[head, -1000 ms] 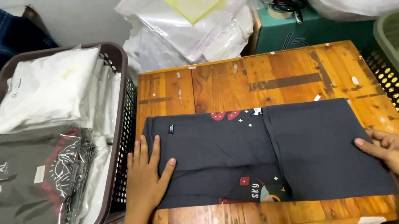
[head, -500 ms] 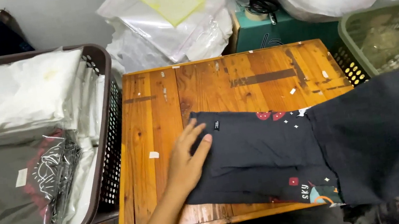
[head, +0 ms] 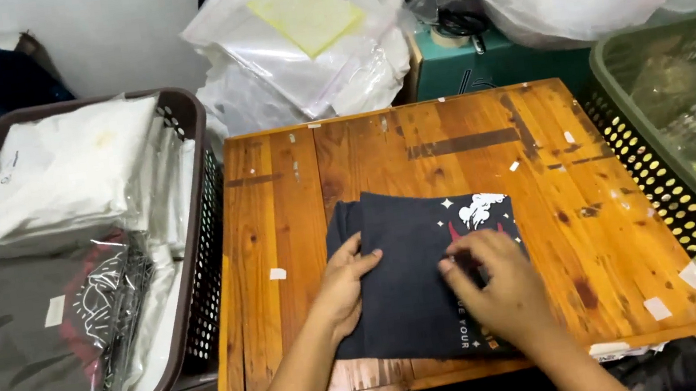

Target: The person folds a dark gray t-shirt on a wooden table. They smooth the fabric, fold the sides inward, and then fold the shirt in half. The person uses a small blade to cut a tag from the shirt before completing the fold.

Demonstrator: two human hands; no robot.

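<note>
Dark soft shirt [head: 417, 280], folded square, on your slatted wood surface [head: 343, 160]; left hand [head: 344, 284] and right hand [head: 503, 287] pressed flat, fingers open. Brown basket [head: 196, 197]: bagged shirts [head: 49, 172]. Green basket [head: 659, 172]: yellow items.

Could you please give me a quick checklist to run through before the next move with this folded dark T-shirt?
1. Dark T-shirt folded into a compact rectangle: ok.
2. Left hand flat on the shirt's left edge: ok.
3. Right hand pressing the printed side: ok.
4. Shirt lies wholly on the wooden table: ok.
5. Room in the brown basket of bagged shirts: cannot tell.
6. Clear bags within reach behind the table: cannot tell.
</note>
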